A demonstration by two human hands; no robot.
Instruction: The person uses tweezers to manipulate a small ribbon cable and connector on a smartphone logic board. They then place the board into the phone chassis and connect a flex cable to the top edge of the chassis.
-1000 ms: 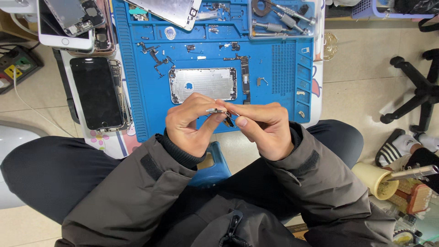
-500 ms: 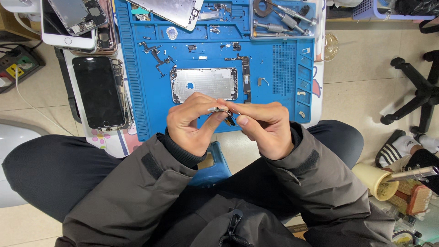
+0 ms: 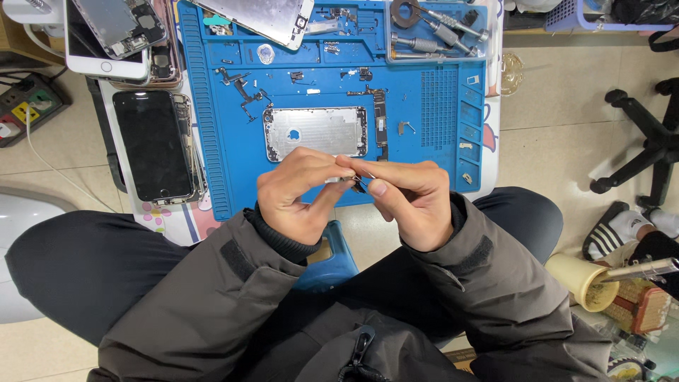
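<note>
My left hand (image 3: 300, 194) and my right hand (image 3: 408, 201) meet above the near edge of a blue work mat (image 3: 431, 152). Between their fingertips they pinch a small dark phone part (image 3: 357, 183) with a thin metal piece; most of it is hidden by the fingers. Just beyond the hands a silver phone back housing (image 3: 316, 131) lies flat on the mat. A narrow dark circuit board (image 3: 380, 124) lies along its right side. Tiny screws and flex parts (image 3: 244, 90) are scattered on the mat to the upper left.
A black phone screen (image 3: 152, 145) lies left of the mat, with opened phones (image 3: 117, 32) stacked behind it. Screwdrivers (image 3: 442, 32) sit in a tray at the mat's far right. An office chair base (image 3: 640, 141) stands on the right. A power strip (image 3: 25, 106) lies far left.
</note>
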